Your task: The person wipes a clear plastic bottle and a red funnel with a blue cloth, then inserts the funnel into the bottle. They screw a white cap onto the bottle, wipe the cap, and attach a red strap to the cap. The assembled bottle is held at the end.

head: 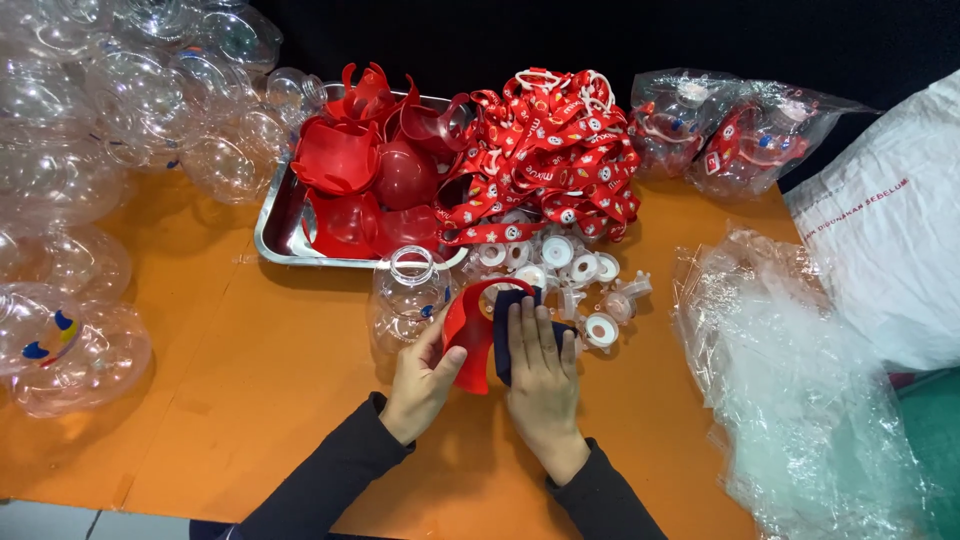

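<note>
My left hand (425,375) grips a curved red plastic piece (468,335) at its lower edge, thumb on the front. My right hand (540,365) presses a dark blue cloth (505,340) flat against that red piece. A clear plastic bottle (410,295) with an open neck stands just left of the red piece, close to my left fingers. White round caps (570,265) lie scattered right behind my hands.
A metal tray (275,235) holds red plastic shells. A heap of red printed lanyards (550,150) lies beside it. Several clear bottles (90,150) crowd the left. Bagged items (740,135) sit far right, crumpled clear bags (800,380) and a white bag (890,230) on the right of the orange table (250,400).
</note>
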